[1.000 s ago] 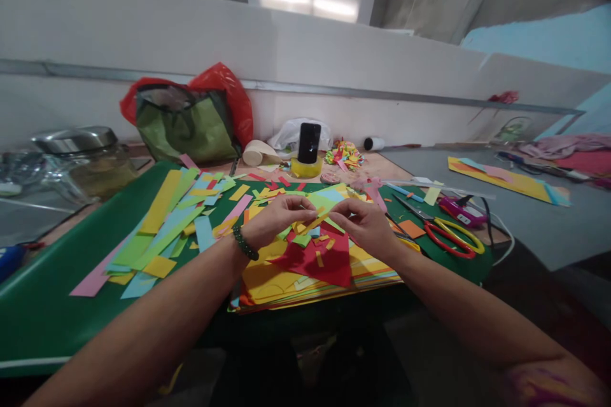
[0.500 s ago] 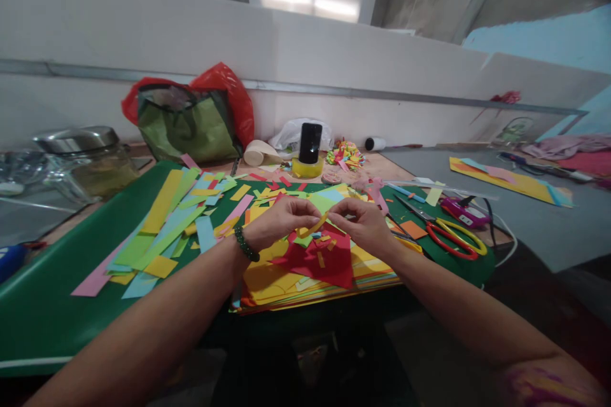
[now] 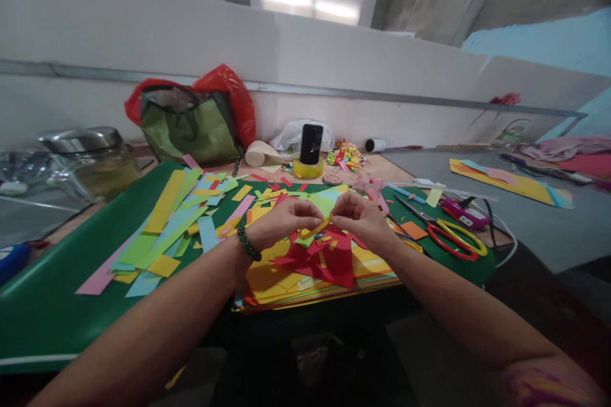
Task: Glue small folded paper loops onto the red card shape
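Observation:
Between my two hands runs a narrow yellow paper strip (image 3: 316, 229). My left hand (image 3: 289, 219), with a green beaded bracelet (image 3: 248, 244) at its wrist, pinches the strip between thumb and fingers. Close on the right, my right hand (image 3: 360, 219) is closed on the strip's other end. Below them a red paper sheet (image 3: 334, 268) carries small paper bits and lies on a stack of yellow sheets (image 3: 270, 283). Colored paper strips (image 3: 167, 229) lie on the green mat (image 3: 62, 267) to the left.
Right of the hands lie large scissors (image 3: 451, 237), a light blue cutter (image 3: 405, 193) and a purple power socket (image 3: 465, 212). Behind stand a phone (image 3: 311, 144) on yellow tape, a green bag (image 3: 191, 130) and a glass jar (image 3: 90, 165). More sheets (image 3: 506, 181) lie far right.
My right hand's fingers have risen slightly and shifted on the strip. Both hands stay close together. The view has shifted a little.

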Demonstrator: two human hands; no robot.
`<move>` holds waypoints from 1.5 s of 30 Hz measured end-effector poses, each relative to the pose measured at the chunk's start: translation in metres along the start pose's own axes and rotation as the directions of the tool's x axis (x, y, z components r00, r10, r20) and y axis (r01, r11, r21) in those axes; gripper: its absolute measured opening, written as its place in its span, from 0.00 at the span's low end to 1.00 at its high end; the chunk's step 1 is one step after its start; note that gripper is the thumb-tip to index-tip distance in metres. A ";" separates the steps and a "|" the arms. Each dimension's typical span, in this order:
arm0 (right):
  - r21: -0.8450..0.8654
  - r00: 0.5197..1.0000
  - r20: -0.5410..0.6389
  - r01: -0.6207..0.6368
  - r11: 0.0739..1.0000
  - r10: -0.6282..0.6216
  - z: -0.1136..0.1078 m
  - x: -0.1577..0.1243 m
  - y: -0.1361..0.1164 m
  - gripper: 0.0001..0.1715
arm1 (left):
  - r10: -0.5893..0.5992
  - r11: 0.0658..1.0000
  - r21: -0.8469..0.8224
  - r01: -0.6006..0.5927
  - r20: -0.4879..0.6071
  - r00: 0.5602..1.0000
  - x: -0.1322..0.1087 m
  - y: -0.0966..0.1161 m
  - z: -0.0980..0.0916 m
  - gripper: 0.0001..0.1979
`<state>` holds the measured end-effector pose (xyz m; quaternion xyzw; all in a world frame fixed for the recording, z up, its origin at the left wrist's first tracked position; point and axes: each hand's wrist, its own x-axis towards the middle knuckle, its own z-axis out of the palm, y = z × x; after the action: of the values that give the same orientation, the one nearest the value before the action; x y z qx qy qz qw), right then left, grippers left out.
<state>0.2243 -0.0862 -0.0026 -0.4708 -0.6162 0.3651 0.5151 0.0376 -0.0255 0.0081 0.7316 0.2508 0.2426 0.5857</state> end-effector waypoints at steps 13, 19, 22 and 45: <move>-0.357 0.978 0.066 0.207 0.911 -0.197 0.013 0.001 -0.006 0.11 | 0.037 0.992 0.123 -0.033 -0.031 0.999 0.001 -0.006 0.004 0.01; -0.391 0.959 0.131 0.282 0.876 -0.250 0.009 0.026 -0.032 0.11 | 0.118 0.989 -0.076 -0.131 -0.156 0.981 0.005 0.002 -0.016 0.09; -0.325 0.918 -0.055 0.355 0.877 -0.392 0.015 0.045 -0.047 0.12 | 0.102 0.901 -0.357 -0.245 -0.375 0.922 0.003 0.008 -0.027 0.17; -0.369 0.802 -0.236 0.448 0.814 -0.549 0.051 0.073 -0.003 0.11 | 0.089 0.956 -0.118 -0.270 -0.759 0.645 -0.019 0.029 -0.081 0.05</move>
<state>0.1723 -0.0151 0.0112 -0.4158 -0.6706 0.0343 0.6134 -0.0271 0.0157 0.0513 0.5195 0.3654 0.6040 0.4814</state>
